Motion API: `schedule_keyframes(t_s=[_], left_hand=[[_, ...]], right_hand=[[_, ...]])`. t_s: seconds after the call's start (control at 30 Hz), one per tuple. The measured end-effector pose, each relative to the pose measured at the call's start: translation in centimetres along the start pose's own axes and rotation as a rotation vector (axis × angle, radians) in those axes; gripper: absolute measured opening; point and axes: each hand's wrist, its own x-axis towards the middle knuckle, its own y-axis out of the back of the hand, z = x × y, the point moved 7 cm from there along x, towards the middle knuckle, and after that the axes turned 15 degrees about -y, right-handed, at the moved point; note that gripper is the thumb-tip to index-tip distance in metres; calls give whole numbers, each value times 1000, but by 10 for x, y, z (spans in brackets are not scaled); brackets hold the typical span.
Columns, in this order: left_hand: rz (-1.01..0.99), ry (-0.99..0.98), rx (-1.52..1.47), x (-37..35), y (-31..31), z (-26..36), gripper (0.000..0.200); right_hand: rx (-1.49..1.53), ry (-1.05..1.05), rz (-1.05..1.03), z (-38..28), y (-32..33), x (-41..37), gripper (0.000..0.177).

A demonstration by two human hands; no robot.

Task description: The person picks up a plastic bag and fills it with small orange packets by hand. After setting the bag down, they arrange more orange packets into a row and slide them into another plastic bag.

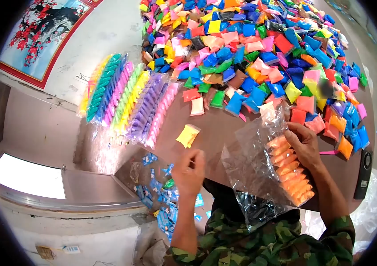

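My right hand (pixel 303 144) is closed on the upper edge of a clear plastic bag (pixel 246 153). Inside the bag, along its right side, lies a stacked row of several orange packets (pixel 288 166). The bag's loose, crinkled left part spreads toward my lap. Left of the bag, my left hand (pixel 189 170) hovers with its fingers curled in and nothing visible in them. Just above it, a single yellow-orange packet (pixel 188 135) lies on the brown table (pixel 210 133).
A large heap of coloured packets (pixel 259 57) covers the table's far side. Several filled bags (pixel 128 99), each in one colour, lie side by side at the left. Blue-and-white scraps (pixel 166 208) lie below the table edge. A black device (pixel 364 173) rests at the right edge.
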Motion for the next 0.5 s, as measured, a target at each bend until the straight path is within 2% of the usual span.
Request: schedule_keyframes(t_s=[0.1,0.2,0.3,0.4,0.5], left_hand=[[18,113,137,15,13,-40,26],[2,-286,506,36,13,-43,35],[-122,-140,421,40,0,-53,42],[-147,-5,353,35,-10,-62,42],[-54,-160,388,27,-4,-55,38]], right_hand=[[-8,-13,8,2,1,-1,30],[15,0,-4,4,1,1,30],[18,1,-3,7,2,1,30],[28,-9,-7,5,0,2,30],[36,-38,-7,1,0,0,30]])
